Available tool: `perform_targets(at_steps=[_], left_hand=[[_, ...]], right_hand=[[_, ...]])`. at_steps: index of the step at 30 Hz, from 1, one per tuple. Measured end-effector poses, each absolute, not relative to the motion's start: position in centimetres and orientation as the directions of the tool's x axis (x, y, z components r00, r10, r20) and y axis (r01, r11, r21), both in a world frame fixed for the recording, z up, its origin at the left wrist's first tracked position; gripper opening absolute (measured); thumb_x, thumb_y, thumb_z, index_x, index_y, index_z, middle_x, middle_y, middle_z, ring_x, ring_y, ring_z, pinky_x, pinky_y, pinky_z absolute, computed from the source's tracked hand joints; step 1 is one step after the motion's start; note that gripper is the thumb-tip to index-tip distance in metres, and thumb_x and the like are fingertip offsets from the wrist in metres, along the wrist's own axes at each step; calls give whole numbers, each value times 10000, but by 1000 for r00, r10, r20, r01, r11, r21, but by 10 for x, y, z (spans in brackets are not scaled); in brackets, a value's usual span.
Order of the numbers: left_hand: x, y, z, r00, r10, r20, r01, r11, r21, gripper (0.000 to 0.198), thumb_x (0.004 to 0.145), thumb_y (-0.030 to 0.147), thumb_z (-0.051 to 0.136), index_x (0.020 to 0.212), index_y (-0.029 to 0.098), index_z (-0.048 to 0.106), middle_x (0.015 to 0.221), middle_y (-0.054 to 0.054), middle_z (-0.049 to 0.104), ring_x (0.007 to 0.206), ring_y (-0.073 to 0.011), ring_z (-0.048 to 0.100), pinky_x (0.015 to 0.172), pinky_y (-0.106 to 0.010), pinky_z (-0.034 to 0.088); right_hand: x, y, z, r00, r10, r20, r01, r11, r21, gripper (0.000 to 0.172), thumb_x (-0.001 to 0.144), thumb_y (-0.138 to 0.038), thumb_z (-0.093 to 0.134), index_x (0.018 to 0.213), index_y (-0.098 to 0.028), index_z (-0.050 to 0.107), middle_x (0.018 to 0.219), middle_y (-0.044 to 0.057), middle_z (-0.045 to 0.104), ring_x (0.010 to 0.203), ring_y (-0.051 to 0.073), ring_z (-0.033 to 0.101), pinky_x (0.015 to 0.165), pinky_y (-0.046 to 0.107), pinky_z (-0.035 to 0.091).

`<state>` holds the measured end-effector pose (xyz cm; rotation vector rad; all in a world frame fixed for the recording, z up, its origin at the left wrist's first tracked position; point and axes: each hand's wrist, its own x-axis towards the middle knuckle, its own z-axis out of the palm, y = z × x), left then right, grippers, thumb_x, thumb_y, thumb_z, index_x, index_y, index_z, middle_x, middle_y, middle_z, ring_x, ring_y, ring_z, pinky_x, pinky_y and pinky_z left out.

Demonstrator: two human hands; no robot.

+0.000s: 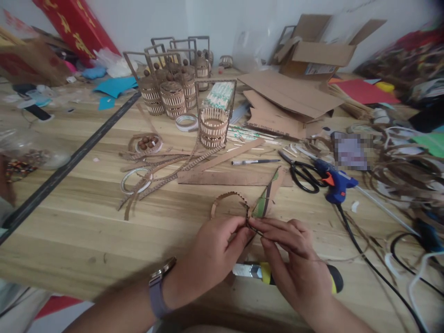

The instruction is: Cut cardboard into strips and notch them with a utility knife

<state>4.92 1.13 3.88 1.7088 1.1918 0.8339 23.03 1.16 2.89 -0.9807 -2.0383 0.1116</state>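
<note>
A thin corrugated cardboard strip (230,194) curves into a loop above the table near the front. My left hand (218,245), with a watch on its wrist, pinches it between thumb and fingers. Fingertips of my right hand (294,259) pinch the same strip just to the right, so the two hands nearly touch. Below them lies a yellow and black utility knife (265,273), partly hidden by the right hand. A pointed cardboard scrap with green print (265,199) lies right behind the fingers.
Farther back stand a small open stick basket (214,128) and several lidded ones (172,99). Scissors (301,171) and a blue glue gun (336,182) with its cord lie right. A pen (255,162), tape rolls (136,180) and cardboard strips (236,178) lie mid-table.
</note>
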Motion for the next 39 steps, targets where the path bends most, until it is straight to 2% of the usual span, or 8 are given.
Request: perform_targets(at_steps=[6,11,16,20,27,33,39], left_hand=[[49,13,38,308,946,103,395,-226,890,201,990,227,492,883,168,652,800,-11,679,743,-134,610,666,-236,411],[48,15,39,310,946,93,376,-212,902,187,990,220,499,913,175,663,833,-12,692,763,-134,615,690,-232,424],[45,19,36,320,938,132,405,-261,876,165,979,215,515,961,176,674,870,-30,705,811,-154,629,724,-246,439],[44,23,31,340,933,122,486,-285,826,153,968,206,516,927,163,656,847,-46,699,803,-172,629,718,-263,440],[45,27,21,364,924,116,525,-307,794,260,986,218,423,792,171,590,737,-34,653,699,-160,592,648,-265,403],[46,29,20,439,895,82,509,-323,798,304,994,234,381,762,177,568,732,-43,661,708,-161,598,656,-272,407],[47,28,24,399,912,97,509,-308,804,301,991,259,400,761,187,579,716,-40,663,700,-169,611,647,-283,414]], right_hand=[[231,12,32,-311,680,664,602,682,-416,155,917,-97,529,984,-235,512,947,24,790,870,173,737,836,354,435],[232,15,33,-324,694,643,587,680,-438,104,938,-141,531,978,-236,523,998,43,781,939,188,725,822,363,445],[231,20,33,-406,656,636,609,713,-346,115,929,-158,590,1028,-215,599,1020,69,774,968,216,705,830,381,431],[232,25,37,-459,651,604,570,738,-362,120,935,-121,567,1011,-205,609,1002,74,781,944,199,705,828,377,436],[242,39,38,-550,639,538,522,766,-375,122,935,-112,562,977,-213,616,965,38,793,892,162,727,769,334,465],[258,39,26,-640,624,449,496,781,-379,167,918,-169,589,1061,-231,647,1070,13,778,977,178,718,782,342,474],[247,37,33,-549,643,533,518,763,-387,195,879,-127,610,1015,-266,610,1021,1,782,863,191,726,720,374,470]])
